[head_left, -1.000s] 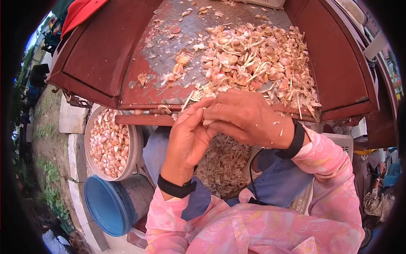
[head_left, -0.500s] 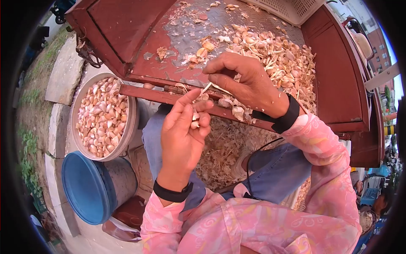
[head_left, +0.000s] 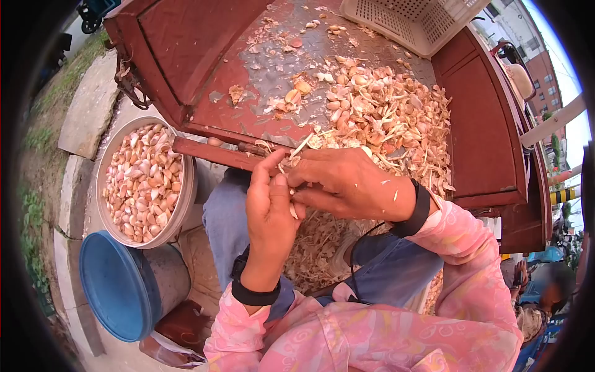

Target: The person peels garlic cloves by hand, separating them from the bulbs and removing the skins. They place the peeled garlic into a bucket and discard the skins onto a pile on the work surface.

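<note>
My left hand [head_left: 269, 208] is palm-up with its fingers curled around garlic cloves [head_left: 293, 211], of which only a small pale part shows. My right hand [head_left: 347, 183] meets it from the right, its thumb and fingers closed at the left fingertips on the same garlic; the exact grip is hidden. Just beyond both hands, a pale garlic stem [head_left: 302, 144] lies by the edge of the red cart bed [head_left: 248, 127]. A heap of garlic cloves, stems and skins [head_left: 387, 111] spreads over the bed past my right hand.
A white bucket [head_left: 191, 186] full of cloves stands left of my knee, beside a blue-lidded bucket [head_left: 114, 285]. At the back of the cart is a beige plastic basket [head_left: 427, 28]. Skins [head_left: 328, 242] litter the ground between my legs. Another person [head_left: 548, 291] is at far right.
My right hand has come down and left from above the cart edge to my left hand, and its fingers have closed there. The cloves in my left hand are now mostly covered.
</note>
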Motion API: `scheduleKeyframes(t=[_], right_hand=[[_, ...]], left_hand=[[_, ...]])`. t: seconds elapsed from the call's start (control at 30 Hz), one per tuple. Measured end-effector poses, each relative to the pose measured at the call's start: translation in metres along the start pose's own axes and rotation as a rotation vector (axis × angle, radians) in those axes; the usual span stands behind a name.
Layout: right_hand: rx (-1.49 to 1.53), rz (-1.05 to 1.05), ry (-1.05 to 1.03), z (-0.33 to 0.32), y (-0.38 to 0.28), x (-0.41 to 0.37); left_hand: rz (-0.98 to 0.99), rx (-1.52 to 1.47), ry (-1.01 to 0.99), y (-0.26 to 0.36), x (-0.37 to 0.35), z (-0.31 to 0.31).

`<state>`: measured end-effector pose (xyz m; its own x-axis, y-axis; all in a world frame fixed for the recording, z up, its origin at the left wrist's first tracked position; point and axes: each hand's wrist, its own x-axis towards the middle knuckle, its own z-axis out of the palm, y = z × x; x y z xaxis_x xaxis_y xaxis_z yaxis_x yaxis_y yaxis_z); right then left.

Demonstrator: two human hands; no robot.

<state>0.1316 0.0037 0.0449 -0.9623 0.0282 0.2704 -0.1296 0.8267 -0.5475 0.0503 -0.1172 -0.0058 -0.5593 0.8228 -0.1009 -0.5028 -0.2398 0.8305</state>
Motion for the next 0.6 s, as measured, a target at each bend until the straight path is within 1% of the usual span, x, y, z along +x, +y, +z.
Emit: scheduleKeyframes(t=[0.03, 0.07, 0.1, 0.2, 0.3, 0.37, 0.4, 0.47, 0.5, 0.53, 0.57, 0.6], right_hand=[[0.032, 0.075, -0.020, 0.000, -0.001, -0.002], [0.065, 0.152, -0.038, 0.000, -0.002, -0.004], [0.063, 0.155, -0.033, 0.001, -0.003, -0.005], [-0.001, 0.219, -0.001, 0.007, -0.002, -0.005], [0.057, 0.243, 0.024, 0.013, 0.007, -0.007], [0.169, 0.293, 0.081, 0.016, 0.007, -0.007], [0.170, 0.293, 0.080, 0.016, 0.006, -0.006], [0.308, 0.375, 0.091, 0.015, 0.003, -0.004], [0.311, 0.378, 0.090, 0.016, 0.003, -0.004], [0.379, 0.417, 0.104, 0.017, 0.004, -0.004], [0.447, 0.456, 0.119, 0.018, 0.004, -0.004], [0.449, 0.457, 0.119, 0.019, 0.004, -0.006]], left_hand=[[0.000, -0.001, -0.002, -0.001, 0.000, 0.000], [0.020, 0.089, -0.006, -0.003, 0.001, -0.002], [0.040, 0.180, -0.010, -0.004, 0.002, -0.003], [0.068, 0.153, -0.026, -0.008, 0.004, -0.002], [0.051, 0.160, -0.001, -0.015, 0.005, -0.002], [0.055, 0.168, -0.004, -0.015, 0.006, -0.002], [0.058, 0.176, -0.006, -0.014, 0.007, -0.002], [0.049, 0.183, -0.010, -0.013, 0.010, -0.001], [0.042, 0.190, -0.015, -0.011, 0.011, 0.000], [0.039, 0.191, -0.016, -0.008, 0.012, 0.001], [-0.001, 0.162, -0.030, -0.004, 0.012, 0.002], [-0.040, 0.132, -0.044, 0.000, 0.012, 0.002]])
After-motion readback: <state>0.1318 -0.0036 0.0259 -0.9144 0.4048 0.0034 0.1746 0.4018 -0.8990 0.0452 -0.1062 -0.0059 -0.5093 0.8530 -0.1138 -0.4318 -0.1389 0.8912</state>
